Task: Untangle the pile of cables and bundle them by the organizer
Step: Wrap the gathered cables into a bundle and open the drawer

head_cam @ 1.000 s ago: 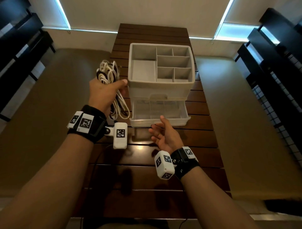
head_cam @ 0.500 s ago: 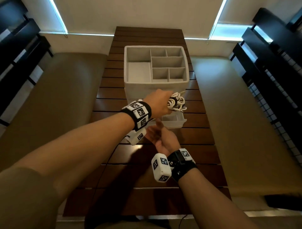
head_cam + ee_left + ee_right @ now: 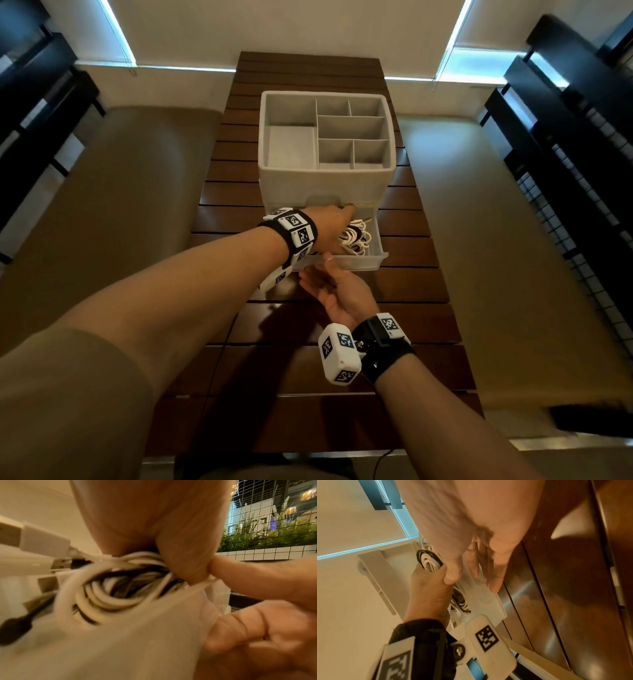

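The white organizer [image 3: 325, 169] stands on the wooden table, its clear bottom drawer [image 3: 380, 240] pulled out toward me. My left hand [image 3: 342, 219] reaches into the drawer and grips a coiled bundle of white and black cables [image 3: 356, 240]. In the left wrist view the cable bundle [image 3: 120, 588] hangs from the left hand [image 3: 171, 555], its USB plugs [image 3: 42, 539] pointing left. My right hand [image 3: 325, 270] pinches the drawer's front wall [image 3: 481, 596]. In the right wrist view the right hand [image 3: 471, 581] has its thumb over the rim and its fingers [image 3: 494, 574] on the outer face.
The organizer's top compartments [image 3: 349, 126] hold nothing. Dark slatted table [image 3: 308, 370] stretches toward me. Beige benches [image 3: 113, 205] run along both sides, with black railings [image 3: 565, 154] beyond them.
My left hand carried the cable bundle from left of the organizer across and down into the open drawer. My right hand rose from the table and took hold of the drawer's front.
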Motion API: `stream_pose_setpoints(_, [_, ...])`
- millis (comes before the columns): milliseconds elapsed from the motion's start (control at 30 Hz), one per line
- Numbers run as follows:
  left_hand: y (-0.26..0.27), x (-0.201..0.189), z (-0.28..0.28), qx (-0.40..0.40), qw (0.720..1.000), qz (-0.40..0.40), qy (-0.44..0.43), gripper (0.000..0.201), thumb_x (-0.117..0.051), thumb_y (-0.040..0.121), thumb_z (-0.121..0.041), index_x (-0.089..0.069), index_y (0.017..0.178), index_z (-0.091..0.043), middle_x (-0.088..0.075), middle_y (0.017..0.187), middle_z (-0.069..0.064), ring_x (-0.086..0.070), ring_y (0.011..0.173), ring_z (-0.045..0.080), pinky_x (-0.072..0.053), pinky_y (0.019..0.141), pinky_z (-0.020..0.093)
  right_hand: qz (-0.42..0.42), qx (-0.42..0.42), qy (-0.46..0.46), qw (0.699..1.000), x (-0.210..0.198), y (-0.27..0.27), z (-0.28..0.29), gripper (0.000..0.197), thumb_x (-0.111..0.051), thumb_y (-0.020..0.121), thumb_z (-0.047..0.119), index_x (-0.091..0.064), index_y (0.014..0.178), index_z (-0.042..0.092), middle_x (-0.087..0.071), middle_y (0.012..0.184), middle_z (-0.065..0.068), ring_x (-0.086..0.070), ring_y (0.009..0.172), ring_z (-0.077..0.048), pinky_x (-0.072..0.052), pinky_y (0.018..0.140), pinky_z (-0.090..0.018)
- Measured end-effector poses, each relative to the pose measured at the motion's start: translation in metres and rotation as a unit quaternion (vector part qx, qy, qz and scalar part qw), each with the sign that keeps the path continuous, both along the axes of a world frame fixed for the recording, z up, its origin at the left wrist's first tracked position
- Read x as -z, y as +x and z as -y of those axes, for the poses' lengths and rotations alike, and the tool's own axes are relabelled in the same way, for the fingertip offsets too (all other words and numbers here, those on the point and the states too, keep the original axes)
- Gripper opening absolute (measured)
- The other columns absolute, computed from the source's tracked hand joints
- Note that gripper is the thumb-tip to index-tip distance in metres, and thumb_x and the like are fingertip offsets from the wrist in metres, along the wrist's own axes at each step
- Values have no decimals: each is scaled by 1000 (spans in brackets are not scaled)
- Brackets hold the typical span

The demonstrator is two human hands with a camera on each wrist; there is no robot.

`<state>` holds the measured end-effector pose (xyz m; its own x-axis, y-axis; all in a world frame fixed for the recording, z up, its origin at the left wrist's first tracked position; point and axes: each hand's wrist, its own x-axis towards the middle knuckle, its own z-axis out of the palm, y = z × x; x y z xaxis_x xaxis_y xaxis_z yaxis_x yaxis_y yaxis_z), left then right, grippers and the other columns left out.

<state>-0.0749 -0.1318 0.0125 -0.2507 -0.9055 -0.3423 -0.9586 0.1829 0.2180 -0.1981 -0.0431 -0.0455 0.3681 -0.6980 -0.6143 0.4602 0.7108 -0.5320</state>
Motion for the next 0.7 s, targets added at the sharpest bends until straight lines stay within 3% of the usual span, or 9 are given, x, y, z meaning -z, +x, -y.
stream_pose_setpoints(67, [4, -2, -2, -8, 1000, -16, 7, 75, -81, 86, -51, -41, 135, -11, -68, 121, 12, -63, 95, 28, -53, 82, 40, 4, 2, -5, 1000, -2, 1, -2, 61, -77, 85, 22, -58, 134, -9, -66, 128, -30, -71, 113, -39, -63, 82, -45])
stream_pose_setpoints(167, [12, -2, -6, -29, 998, -51, 15, 86, -80, 82, -62, -42, 141, -13, -67, 128, 9, -66, 110, 28, -55, 92, 40, 14, 8, -9, 1000, 0, -1, -4, 50, -73, 92, 20, -59, 130, -9, -67, 120, -25, -72, 105, -37, -64, 79, -44])
stream_pose_setpoints(300, [22, -8, -16, -87, 987, -132, 16, 102, -80, 68, -79, -45, 141, -17, -67, 125, 2, -66, 105, 20, -58, 95, 42, 20, 0, -2, 1000, 0, -3, -2, 28, -66, 99, 17, -64, 119, -3, -65, 121, -27, -71, 105, -39, -64, 80, -47])
stream_pose_setpoints(367, [24, -14, -23, -107, 981, -163, -1, 104, -82, 66, -79, -45, 141, -17, -66, 128, 2, -65, 106, 19, -58, 95, 41, 15, -3, -3, 1000, 0, -4, 0, 30, -66, 99, 17, -64, 120, -4, -64, 125, -30, -70, 107, -40, -64, 82, -48])
stream_pose_setpoints(467, [26, -20, -40, -134, 966, -213, -59, 105, -83, 69, -75, -41, 147, -18, -59, 143, 4, -61, 124, 20, -54, 105, 43, 0, -8, -10, 1000, 0, -6, 2, 42, -67, 99, 19, -61, 129, -10, -64, 129, -32, -69, 109, -41, -63, 87, -48])
stream_pose_setpoints(567, [37, -14, -66, -101, 968, -179, -146, 89, -74, 83, -69, -45, 148, -18, -56, 144, 4, -56, 128, 21, -49, 107, 43, -11, -15, -13, 1000, -1, -7, 4, 40, -65, 101, 21, -62, 129, -7, -65, 124, -30, -70, 106, -39, -64, 82, -46])
stream_pose_setpoints(633, [48, -6, -81, -58, 976, -133, -163, 87, -55, 91, -75, -41, 156, -19, -52, 153, 7, -51, 136, 25, -43, 113, 46, -19, -23, -19, 999, 1, -8, 5, 38, -64, 102, 24, -65, 127, -4, -65, 123, -28, -70, 105, -38, -63, 83, -46])
stream_pose_setpoints(700, [56, 2, -86, -35, 984, -84, -154, 77, -38, 102, -67, -29, 165, -23, -37, 167, 6, -40, 148, 28, -34, 119, 47, -32, -34, -26, 999, 1, -8, 6, 44, -67, 100, 30, -64, 129, -3, -67, 127, -28, -72, 110, -38, -63, 85, -45])
